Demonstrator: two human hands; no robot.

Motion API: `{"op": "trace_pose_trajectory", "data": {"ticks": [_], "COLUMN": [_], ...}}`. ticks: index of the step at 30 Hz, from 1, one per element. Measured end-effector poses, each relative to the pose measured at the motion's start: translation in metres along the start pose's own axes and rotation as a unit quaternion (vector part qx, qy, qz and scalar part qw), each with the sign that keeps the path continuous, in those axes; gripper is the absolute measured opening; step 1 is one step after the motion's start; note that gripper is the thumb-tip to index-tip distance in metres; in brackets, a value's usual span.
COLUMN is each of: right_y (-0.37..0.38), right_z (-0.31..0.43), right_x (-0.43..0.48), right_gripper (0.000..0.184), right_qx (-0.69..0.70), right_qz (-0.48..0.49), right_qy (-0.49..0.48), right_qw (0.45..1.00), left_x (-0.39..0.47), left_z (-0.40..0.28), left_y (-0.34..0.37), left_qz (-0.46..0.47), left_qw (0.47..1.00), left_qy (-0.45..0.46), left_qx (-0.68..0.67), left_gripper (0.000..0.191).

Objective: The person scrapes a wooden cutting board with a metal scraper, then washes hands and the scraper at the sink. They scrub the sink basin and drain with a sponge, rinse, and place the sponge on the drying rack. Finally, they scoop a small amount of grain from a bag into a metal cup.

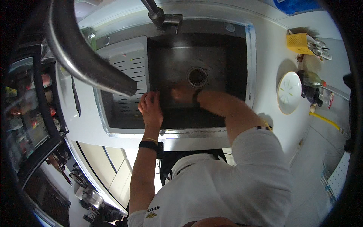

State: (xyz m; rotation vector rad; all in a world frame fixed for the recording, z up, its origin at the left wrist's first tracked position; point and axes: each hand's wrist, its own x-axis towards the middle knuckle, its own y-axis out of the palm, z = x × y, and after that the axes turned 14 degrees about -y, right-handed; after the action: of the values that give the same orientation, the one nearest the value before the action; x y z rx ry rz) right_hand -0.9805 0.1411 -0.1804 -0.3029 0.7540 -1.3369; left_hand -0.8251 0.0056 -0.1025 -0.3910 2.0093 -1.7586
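Note:
A dark kitchen sink (170,62) lies before me, with a grey slotted drain tray (129,54) over its left part. My left hand (150,103) bends its fingers over the tray's right edge, near the curved metal spout (93,71) that comes in from the upper left. Whether it grips the tray cannot be told. Inside the basin, left of the round drain (197,77), my right hand (181,93) is blurred. Its fingers and anything in them are unclear.
A faucet base with a lever (164,20) stands at the sink's back. On the right counter are an oval white dish (289,92), a yellow basket (297,44) of cutlery and a bottle (310,79). A black-handled utensil (75,96) lies at the left.

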Motion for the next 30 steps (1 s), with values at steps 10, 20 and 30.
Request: {"op": "trace_pose_trajectory", "data": {"ticks": [10, 20, 30], "right_y": [-0.008, -0.029, 0.012], "right_z": [-0.118, -0.179, -0.203], "right_x": [-0.026, -0.056, -0.107], "right_gripper": [0.022, 0.028, 0.029], "right_qx": [-0.087, -0.228, -0.058], "right_qz": [-0.165, -0.265, -0.314], "right_qy": [0.087, 0.123, 0.292], "right_qw": [0.979, 0.929, 0.901], "left_x": [0.005, 0.009, 0.007], "left_z": [-0.008, -0.006, -0.009], "left_y": [-0.003, -0.001, -0.005], "left_qz": [-0.015, -0.025, 0.000], "left_qw": [1.000, 0.999, 1.000], "left_qy": [0.017, 0.020, 0.023], "left_qx": [0.004, 0.002, -0.010], "left_gripper": [0.053, 0.050, 0.049]}}
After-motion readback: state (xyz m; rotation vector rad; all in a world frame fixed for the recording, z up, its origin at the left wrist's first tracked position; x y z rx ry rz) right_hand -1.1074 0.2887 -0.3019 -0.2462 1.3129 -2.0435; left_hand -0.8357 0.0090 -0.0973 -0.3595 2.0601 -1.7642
